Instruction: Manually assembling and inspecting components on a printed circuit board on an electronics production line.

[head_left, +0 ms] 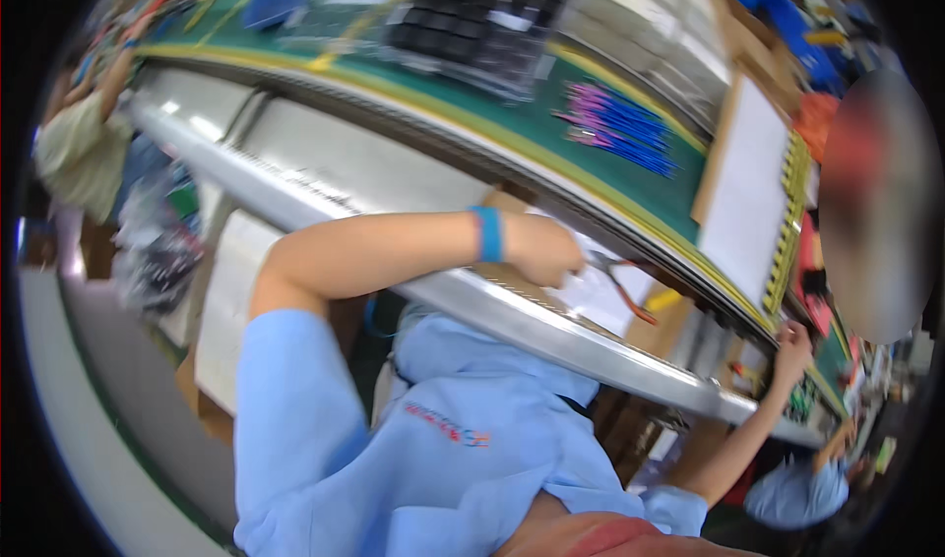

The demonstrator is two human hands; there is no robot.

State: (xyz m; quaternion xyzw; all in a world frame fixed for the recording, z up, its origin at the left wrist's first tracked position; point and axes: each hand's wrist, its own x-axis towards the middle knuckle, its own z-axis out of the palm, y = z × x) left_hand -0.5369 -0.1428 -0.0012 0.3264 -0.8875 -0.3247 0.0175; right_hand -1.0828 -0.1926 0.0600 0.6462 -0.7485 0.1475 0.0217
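Observation:
My left hand [543, 248], with a blue band [487, 234] at its wrist, is curled over the open drawer below the bench. From its fingers stick out pliers [622, 285] with spread orange handles; the hand appears closed around their jaw end, though motion smears it. Far to the right, my right hand [791, 352] is at the bench's front edge, near a white board [740, 193] with a yellow-and-black striped border. Its fingers are bent together, and anything between them is too small to make out.
On the green bench top [512, 114] lie a bundle of blue wires with pink ends [620, 124] and a black compartment tray [477, 16]. A metal rail [532, 316] crosses in front of my body. Other people [84, 154] work at left and right.

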